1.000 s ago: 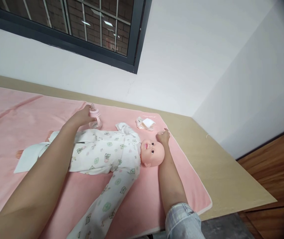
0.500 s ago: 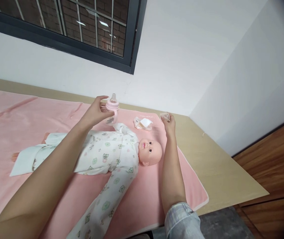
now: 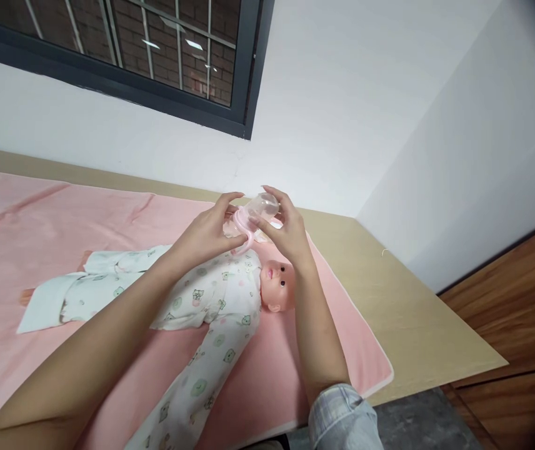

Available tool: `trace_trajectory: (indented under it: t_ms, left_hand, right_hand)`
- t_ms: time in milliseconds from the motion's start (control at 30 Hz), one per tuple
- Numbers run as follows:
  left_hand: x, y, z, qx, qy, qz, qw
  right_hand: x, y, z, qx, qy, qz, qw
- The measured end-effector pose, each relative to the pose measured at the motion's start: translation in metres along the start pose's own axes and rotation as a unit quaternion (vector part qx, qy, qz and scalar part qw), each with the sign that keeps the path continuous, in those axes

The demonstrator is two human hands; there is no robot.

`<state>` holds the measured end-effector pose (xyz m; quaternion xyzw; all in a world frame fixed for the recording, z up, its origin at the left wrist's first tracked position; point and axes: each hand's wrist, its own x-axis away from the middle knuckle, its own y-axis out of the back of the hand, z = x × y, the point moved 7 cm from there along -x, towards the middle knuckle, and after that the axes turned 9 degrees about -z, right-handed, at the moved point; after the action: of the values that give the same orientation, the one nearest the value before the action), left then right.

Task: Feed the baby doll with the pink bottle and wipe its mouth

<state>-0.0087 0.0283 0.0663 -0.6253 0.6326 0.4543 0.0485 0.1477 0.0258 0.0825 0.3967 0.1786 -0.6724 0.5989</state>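
Hands (image 3: 207,232) (image 3: 290,232) hold a clear cap (image 3: 264,205) over tilted bottle (image 3: 240,219).

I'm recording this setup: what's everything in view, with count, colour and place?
Smooth walls: two, white, behind and right
Barred window: one, dark grey frame, upper left
Wood-grain panels: two, brown, lower right
Floor: one, dark grey, lower right
Wooden table: one, tan, by the walls
Cloth blanket: one, pink, on the table
Bald clothed plastic doll: one, peach and white, on the blanket
Crinkled packet: one, whitish, partly hidden behind the right hand
Tiny curved bit: one, white, on table
Handled baby bottle: one, clear and pink, in the left hand
Domed cap: one, clear, at the bottle's collar end
Left hand: one, bare, holding the bottle
Right hand: one, bare, holding the cap
Forearms: two, bare, foreground
Rolled sleeve: one, pale blue, bottom
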Motion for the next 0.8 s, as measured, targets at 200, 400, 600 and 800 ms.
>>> trace_trajectory:
  t_ms: [200, 400, 600, 800]
  left_hand:
    - [-0.002, -0.001, 0.005, 0.013, 0.006, -0.001, 1.000]
    - [-0.002, 0.001, 0.001, 0.017, 0.000, -0.009, 1.000]
    - [-0.002, 0.000, 0.000, -0.026, -0.017, -0.005, 1.000]
    - [0.008, 0.015, -0.019, -0.061, -0.047, -0.002, 0.997]
  right_hand:
    - [0.005, -0.016, -0.004, -0.029, -0.039, 0.072, 0.996]
    - [0.010, -0.027, -0.009, -0.109, -0.099, 0.087, 0.985]
    - [0.011, -0.028, -0.017, -0.091, -0.113, 0.038, 0.989]
    - [-0.002, 0.012, -0.044, -0.030, -0.102, -0.051, 0.993]
